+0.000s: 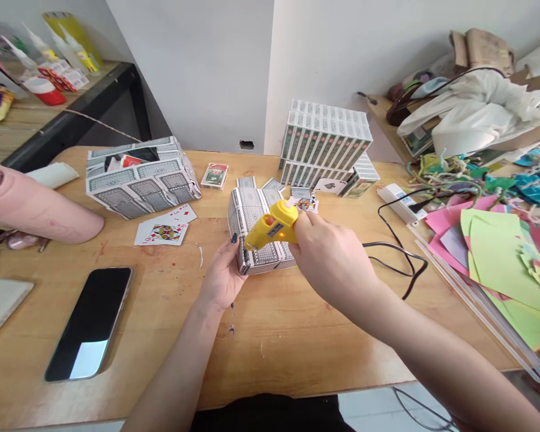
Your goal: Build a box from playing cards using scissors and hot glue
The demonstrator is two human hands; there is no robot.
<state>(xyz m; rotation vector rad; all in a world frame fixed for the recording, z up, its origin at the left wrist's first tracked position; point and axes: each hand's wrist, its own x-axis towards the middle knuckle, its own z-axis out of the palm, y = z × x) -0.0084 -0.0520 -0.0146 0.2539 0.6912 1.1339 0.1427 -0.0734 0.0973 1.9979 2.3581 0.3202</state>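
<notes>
Head view: rectangular card-covered box [253,209]

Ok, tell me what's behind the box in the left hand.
Loose cards lie just behind the box, with stacked card packs farther back to the right. The box covers some cards' near ends; whatever else sits there can't be seen.

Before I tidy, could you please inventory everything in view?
Rectangular card-covered block: one, grey, centre
Hollow card-covered box: one, grey, left
Plastic glue gun: one, yellow, over block
Stacked card boxes: many, green, rear
Loose playing cards: several, white, tabletop
Flat phone: one, black, left
Cylindrical roll: one, pink, left
Nozzled bottles: several, whitish, upper left
Power strip: one, white, right
Paper sheets: several, green and pink, right
Wooden table: one, tan, beneath
Left hand: one, holding block
Right hand: one, gripping gun
</notes>
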